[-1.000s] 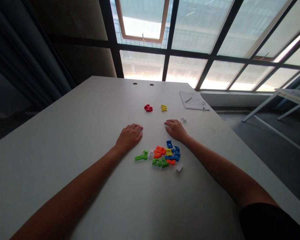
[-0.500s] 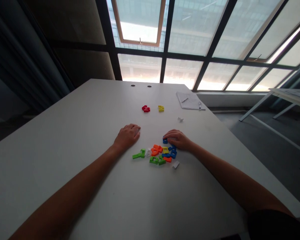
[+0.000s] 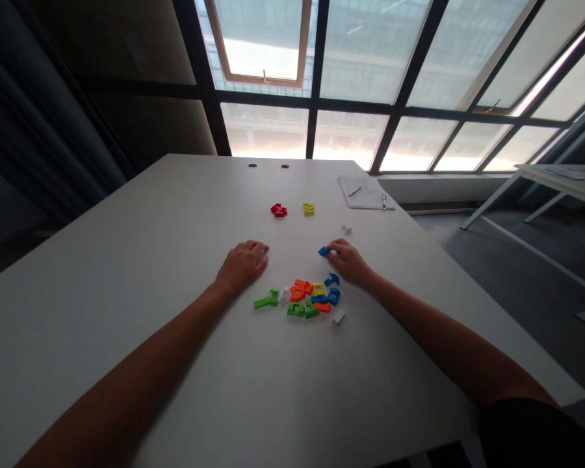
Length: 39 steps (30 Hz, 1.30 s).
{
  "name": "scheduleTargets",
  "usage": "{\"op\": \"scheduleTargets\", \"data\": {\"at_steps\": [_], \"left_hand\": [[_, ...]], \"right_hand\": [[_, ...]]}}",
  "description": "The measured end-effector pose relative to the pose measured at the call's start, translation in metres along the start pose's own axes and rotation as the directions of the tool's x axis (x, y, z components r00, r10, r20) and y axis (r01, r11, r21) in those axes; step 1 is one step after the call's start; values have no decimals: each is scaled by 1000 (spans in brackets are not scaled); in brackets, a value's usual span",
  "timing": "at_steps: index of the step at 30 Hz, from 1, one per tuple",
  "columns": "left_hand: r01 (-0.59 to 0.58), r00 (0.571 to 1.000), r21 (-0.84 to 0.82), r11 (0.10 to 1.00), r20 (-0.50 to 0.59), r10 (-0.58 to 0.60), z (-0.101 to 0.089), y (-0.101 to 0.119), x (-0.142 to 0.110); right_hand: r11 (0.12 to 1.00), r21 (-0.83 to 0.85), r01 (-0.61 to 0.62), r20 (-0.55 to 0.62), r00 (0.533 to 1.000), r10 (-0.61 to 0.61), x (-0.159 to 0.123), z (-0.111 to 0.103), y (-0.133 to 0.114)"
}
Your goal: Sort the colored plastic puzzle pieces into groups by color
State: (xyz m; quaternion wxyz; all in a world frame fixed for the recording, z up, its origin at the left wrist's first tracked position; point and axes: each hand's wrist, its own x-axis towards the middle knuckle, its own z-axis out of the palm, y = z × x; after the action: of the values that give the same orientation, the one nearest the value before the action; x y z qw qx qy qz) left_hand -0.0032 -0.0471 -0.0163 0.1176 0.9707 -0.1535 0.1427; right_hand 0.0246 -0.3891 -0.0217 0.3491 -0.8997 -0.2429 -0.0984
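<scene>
Between the fingertips of my right hand (image 3: pixel 347 260) is a small blue plastic block (image 3: pixel 324 251), held just beyond a loose cluster of coloured pieces. My left hand (image 3: pixel 244 265) rests on the table left of the cluster, fingers stretched out, with nothing seen in it. In the cluster lie blue pieces (image 3: pixel 333 296), orange pieces (image 3: pixel 301 288), green pieces (image 3: pixel 296 309), a yellow piece (image 3: pixel 318 290) and a white piece (image 3: pixel 285 295). One more white piece (image 3: pixel 338 317) lies at its near right edge.
Farther out on the white table (image 3: pixel 214 195) sit a red group of pieces (image 3: pixel 279 210), a yellow group (image 3: pixel 309 208) and a small white piece (image 3: pixel 346 229). Paper sheets (image 3: pixel 363 195) with two pens lie at the far right edge. Another table (image 3: pixel 565 179) stands to the right.
My right hand has closed on the blue block and carried it away from the cluster, farther out over the table. My left hand has stayed in place; the view has shifted slightly.
</scene>
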Motion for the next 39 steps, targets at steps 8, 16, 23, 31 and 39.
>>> {"op": "scheduleTargets", "data": {"at_steps": [8, 16, 23, 31, 39], "left_hand": [[11, 1000, 5, 1000, 3, -11, 1, 1, 0], [15, 1000, -2, 1000, 3, -15, 0, 1, 0], [16, 1000, -2, 1000, 8, -16, -1, 2, 0], [25, 1000, 36, 999, 11, -26, 0, 3, 1], [27, 1000, 37, 999, -2, -27, 0, 3, 1]], "right_hand": [[983, -159, -87, -22, 996, 85, -1, 4, -7], [985, -170, -25, -141, 990, 1, -3, -1, -8], [914, -376, 151, 95, 988, -123, -8, -11, -15], [792, -601, 110, 124, 991, -44, 16, -11, -5], [696, -717, 46, 170, 979, 110, 94, -12, 17]]}}
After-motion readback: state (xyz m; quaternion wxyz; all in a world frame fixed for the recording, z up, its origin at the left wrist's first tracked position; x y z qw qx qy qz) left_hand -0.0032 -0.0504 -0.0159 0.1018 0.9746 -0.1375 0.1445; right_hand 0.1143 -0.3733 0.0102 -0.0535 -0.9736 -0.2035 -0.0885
